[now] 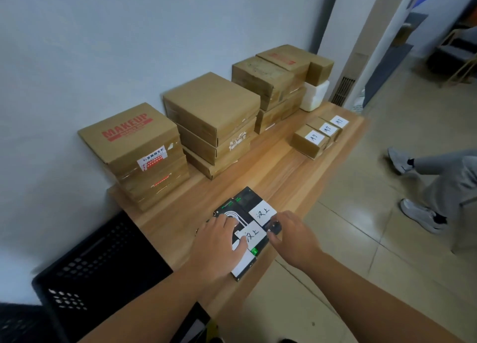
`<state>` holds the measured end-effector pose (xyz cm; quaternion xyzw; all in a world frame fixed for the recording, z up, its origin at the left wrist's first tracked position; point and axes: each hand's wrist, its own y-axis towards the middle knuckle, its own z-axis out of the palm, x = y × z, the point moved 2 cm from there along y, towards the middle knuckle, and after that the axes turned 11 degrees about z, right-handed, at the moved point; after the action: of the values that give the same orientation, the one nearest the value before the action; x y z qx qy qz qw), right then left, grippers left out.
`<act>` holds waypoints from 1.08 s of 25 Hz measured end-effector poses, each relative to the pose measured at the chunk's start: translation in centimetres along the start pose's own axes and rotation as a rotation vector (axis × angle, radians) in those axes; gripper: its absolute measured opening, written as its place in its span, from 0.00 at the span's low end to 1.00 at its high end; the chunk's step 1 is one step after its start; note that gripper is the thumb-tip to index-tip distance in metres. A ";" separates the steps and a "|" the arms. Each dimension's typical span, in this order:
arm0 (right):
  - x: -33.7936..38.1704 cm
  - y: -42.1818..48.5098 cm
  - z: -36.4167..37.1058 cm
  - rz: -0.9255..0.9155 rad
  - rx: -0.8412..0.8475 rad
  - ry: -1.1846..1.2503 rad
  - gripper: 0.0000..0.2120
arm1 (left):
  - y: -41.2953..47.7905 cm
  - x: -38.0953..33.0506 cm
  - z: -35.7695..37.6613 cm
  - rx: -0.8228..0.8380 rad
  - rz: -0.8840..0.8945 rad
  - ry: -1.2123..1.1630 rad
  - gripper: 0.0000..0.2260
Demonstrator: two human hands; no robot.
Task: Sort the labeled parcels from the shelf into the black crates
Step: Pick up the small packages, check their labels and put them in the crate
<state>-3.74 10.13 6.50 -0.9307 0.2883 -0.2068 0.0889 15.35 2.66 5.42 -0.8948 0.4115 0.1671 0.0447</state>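
Parcels (246,199) share one label, likely moved together: left hand (219,242) presses flat on top, right hand (291,237) pinches their edge, black crate (103,260) beside shelf (284,167).

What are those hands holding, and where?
The left hand lies flat across the black labeled parcels, gripping nothing. The right hand pinches a small black object between thumb and fingers; its identity is unclear.

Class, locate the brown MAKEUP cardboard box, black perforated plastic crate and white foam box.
MAKEUP box (126,133): head view, top face.
Black crate (108,262): head view, perforated wall.
Foam box (316,95): head view, side face.
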 end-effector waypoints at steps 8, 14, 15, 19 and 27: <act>-4.2 12.5 1.1 -0.062 0.216 -0.021 0.23 | 6.2 -1.7 3.7 0.004 -0.250 0.041 0.19; -4.7 17.4 2.3 -0.160 0.379 0.038 0.22 | 9.3 -4.1 5.6 0.065 -0.453 0.059 0.21; -4.8 17.9 2.5 -0.173 0.396 0.032 0.21 | 9.5 -4.4 6.0 0.066 -0.479 0.060 0.21; -5.7 19.5 3.6 -0.169 0.484 -0.007 0.20 | 9.5 -4.7 7.1 0.060 -0.551 0.020 0.21; -7.0 21.6 4.1 -0.122 0.597 0.066 0.09 | 9.2 -3.5 7.4 0.070 -0.638 -0.058 0.21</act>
<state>-17.95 -3.32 -5.70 -0.8719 0.1609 -0.3172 0.3364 4.37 0.76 0.20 -0.9715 0.1142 0.1559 0.1371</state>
